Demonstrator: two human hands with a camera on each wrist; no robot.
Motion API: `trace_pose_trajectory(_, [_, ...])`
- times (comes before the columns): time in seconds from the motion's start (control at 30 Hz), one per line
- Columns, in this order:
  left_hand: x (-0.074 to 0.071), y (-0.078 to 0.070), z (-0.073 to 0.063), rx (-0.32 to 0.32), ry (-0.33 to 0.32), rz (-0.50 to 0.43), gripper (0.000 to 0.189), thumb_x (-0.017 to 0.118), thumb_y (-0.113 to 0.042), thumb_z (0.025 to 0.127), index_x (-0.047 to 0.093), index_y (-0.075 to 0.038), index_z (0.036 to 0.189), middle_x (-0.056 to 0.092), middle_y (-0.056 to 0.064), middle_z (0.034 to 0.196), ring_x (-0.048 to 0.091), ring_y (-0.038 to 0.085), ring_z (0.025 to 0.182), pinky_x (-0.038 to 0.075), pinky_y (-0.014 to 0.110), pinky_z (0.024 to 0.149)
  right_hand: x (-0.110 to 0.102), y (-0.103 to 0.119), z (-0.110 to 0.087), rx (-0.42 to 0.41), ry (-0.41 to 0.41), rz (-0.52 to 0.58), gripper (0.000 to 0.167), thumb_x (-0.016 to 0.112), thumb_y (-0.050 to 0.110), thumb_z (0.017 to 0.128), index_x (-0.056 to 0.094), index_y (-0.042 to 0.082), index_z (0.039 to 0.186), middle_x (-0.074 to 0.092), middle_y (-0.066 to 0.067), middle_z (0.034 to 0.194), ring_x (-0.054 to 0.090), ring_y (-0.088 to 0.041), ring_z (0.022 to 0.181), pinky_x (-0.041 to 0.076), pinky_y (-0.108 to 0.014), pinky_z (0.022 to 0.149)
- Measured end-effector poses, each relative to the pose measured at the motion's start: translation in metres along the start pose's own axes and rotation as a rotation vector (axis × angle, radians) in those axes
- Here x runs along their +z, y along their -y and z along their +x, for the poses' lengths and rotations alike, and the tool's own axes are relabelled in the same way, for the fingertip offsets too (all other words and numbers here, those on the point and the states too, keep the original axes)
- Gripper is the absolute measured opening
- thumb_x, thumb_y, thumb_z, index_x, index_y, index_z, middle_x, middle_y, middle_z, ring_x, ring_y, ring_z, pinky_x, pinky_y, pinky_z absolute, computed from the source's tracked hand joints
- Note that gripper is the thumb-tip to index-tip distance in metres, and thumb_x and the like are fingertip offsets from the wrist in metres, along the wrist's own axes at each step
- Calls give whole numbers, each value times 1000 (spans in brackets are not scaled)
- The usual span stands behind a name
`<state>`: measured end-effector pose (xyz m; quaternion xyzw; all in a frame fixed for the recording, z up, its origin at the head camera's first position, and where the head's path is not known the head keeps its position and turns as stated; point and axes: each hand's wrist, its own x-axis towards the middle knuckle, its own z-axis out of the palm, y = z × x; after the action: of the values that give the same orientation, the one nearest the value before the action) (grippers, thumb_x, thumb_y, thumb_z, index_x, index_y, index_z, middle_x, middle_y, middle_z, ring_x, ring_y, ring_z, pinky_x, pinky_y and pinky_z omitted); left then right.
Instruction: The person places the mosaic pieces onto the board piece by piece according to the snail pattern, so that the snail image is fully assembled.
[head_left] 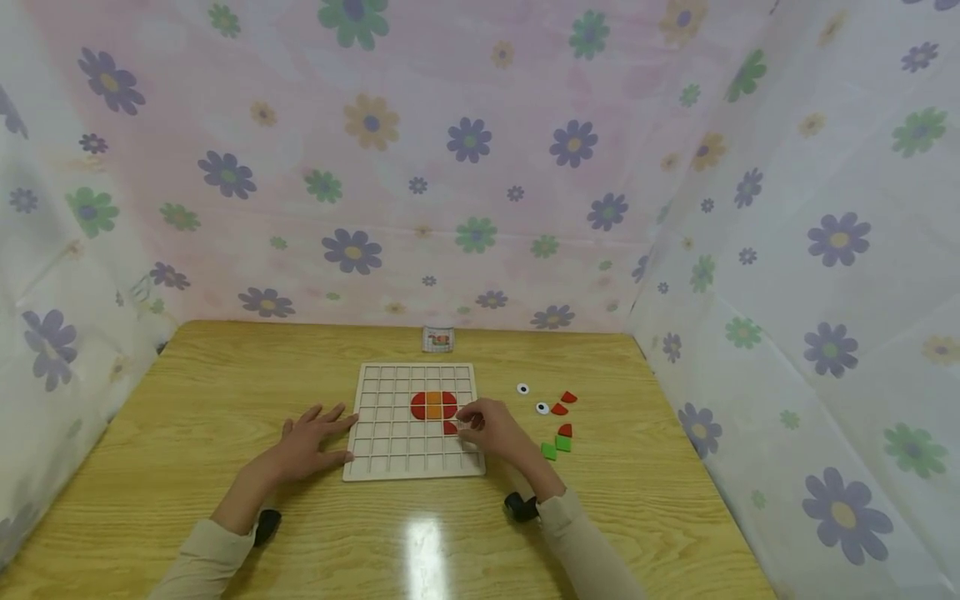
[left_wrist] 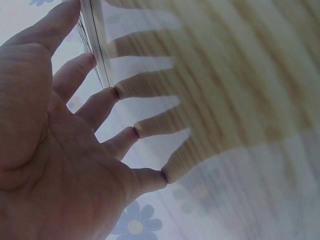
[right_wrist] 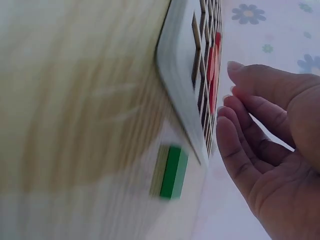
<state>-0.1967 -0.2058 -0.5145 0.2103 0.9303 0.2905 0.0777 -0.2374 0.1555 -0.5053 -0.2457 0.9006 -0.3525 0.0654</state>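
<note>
A pale wooden grid board (head_left: pixel 386 443) lies on the table, with red rounded pieces (head_left: pixel 418 407) and orange squares (head_left: pixel 433 405) set in its cells. One more red piece (head_left: pixel 449 427) sits lower, beside the right fingertips. My left hand (head_left: pixel 303 447) rests spread at the board's left edge; in the left wrist view its fingertips (left_wrist: pixel 111 94) touch the tabletop. Over the board's right side is my right hand (head_left: pixel 497 431), fingers bent toward the thumb. The right wrist view shows a gap between thumb and fingers (right_wrist: pixel 245 132), with no piece visible there.
Right of the board lie two white eye discs (head_left: pixel 542 408), several loose red pieces (head_left: pixel 566 431) and green squares (head_left: pixel 563 443). A small picture card (head_left: pixel 438 339) lies behind the board. Flowered curtains (head_left: pixel 480 192) enclose the table's back and sides.
</note>
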Motion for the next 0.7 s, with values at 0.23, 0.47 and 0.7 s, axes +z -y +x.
trace_pose_trajectory(0.23, [0, 1, 1, 9, -4, 9, 68, 73, -42, 93, 53, -8, 149, 37, 29, 158, 22, 64, 143, 11, 90, 97, -18, -18, -27, -5, -102, 92, 17, 73, 2, 92, 74, 0, 109, 72, -11, 104, 65, -19, 87, 57, -29, 77])
trace_pose_trajectory(0.47, [1, 2, 0, -1, -4, 4, 69, 72, -44, 94, 52, -10, 150, 36, 27, 159, 22, 63, 143, 11, 88, 99, -45, -41, -53, 65, -172, 87, 19, 72, 1, 92, 73, -2, 111, 72, -16, 107, 66, -23, 90, 57, -31, 79])
trace_pose_trajectory(0.7, [-1, 0, -1, -2, 14, -2, 69, 70, -44, 95, 51, -9, 151, 35, 26, 159, 21, 64, 143, 10, 89, 99, -70, -70, -76, 124, -221, 36, 19, 72, -1, 92, 73, -3, 111, 72, -17, 108, 66, -23, 89, 57, -28, 79])
